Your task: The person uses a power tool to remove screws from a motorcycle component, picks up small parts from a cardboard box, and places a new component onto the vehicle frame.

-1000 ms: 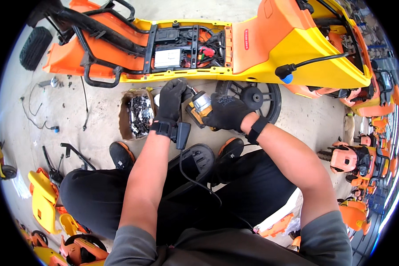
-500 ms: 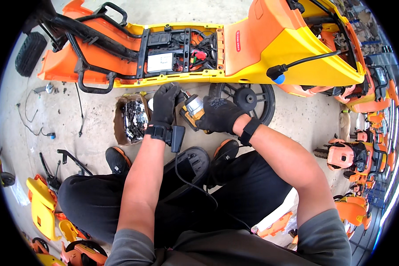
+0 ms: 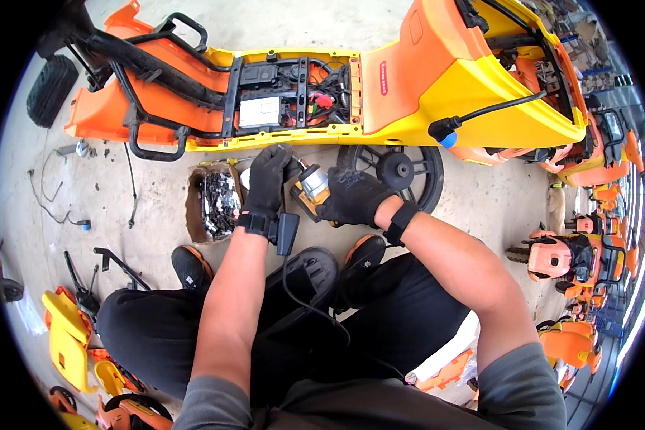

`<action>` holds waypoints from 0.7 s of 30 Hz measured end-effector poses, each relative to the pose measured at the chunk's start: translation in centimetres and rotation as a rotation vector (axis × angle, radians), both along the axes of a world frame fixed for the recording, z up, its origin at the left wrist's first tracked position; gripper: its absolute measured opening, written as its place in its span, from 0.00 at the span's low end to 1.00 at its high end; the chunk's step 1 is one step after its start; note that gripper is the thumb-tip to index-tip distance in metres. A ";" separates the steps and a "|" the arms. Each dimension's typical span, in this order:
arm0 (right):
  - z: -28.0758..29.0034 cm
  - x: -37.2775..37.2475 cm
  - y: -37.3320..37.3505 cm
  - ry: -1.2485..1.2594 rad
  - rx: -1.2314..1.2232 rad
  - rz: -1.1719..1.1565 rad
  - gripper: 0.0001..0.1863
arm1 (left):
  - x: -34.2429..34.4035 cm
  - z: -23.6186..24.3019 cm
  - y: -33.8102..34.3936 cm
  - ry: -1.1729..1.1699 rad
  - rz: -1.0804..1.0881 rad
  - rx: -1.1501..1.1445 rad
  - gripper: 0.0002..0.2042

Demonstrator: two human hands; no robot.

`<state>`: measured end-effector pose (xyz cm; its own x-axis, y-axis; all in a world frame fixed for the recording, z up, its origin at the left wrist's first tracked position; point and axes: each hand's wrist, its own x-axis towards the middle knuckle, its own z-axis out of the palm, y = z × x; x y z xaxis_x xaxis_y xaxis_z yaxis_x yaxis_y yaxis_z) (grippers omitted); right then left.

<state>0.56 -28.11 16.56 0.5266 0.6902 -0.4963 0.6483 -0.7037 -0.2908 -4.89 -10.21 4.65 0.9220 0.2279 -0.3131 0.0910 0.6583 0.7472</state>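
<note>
My right hand [image 3: 355, 197], in a black glove, is wrapped round a yellow-and-silver power driver [image 3: 313, 185], its nose angled up and left. My gloved left hand [image 3: 269, 175] is closed at the driver's tip, fingertips pinching something too small to make out. Just beyond my hands lies the underside edge of an orange-and-yellow scooter body [image 3: 484, 93], its electronics bay [image 3: 260, 111] open. A cardboard box [image 3: 193, 208] of small metal parts sits left of my left hand, and a black spoked wheel [image 3: 426, 175] lies behind my right hand.
Loose yellow panels [image 3: 68, 351], black brackets [image 3: 122, 265], cables [image 3: 68, 215] and a tire [image 3: 50, 89] lie on the floor [image 3: 143, 222] to the left. More scooters [image 3: 552, 258] stand along the right. A padded seat [image 3: 308, 276] is beneath me, between my legs.
The view has shifted slightly, so the scooter body, box and hands appear lower in the picture than a second ago. My hands keep much the same grip on the driver and at its tip.
</note>
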 end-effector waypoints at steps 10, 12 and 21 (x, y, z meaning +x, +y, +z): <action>-0.1 -0.1 -0.3 -0.017 0.007 -0.002 0.31 | 0.1 0.2 -0.3 0.022 0.027 0.028 0.07; -0.1 -0.2 -0.3 -0.035 0.022 -0.005 0.28 | 0.1 0.2 -0.4 0.027 0.035 0.023 0.07; 0.1 0.1 -0.2 0.011 0.000 0.010 0.33 | 0.4 0.7 -0.7 -0.003 0.064 0.051 0.13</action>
<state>0.69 -28.32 16.68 0.5139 0.6958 -0.5018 0.6524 -0.6968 -0.2981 -4.51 -10.95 5.31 0.9057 0.3025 -0.2971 0.0477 0.6236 0.7803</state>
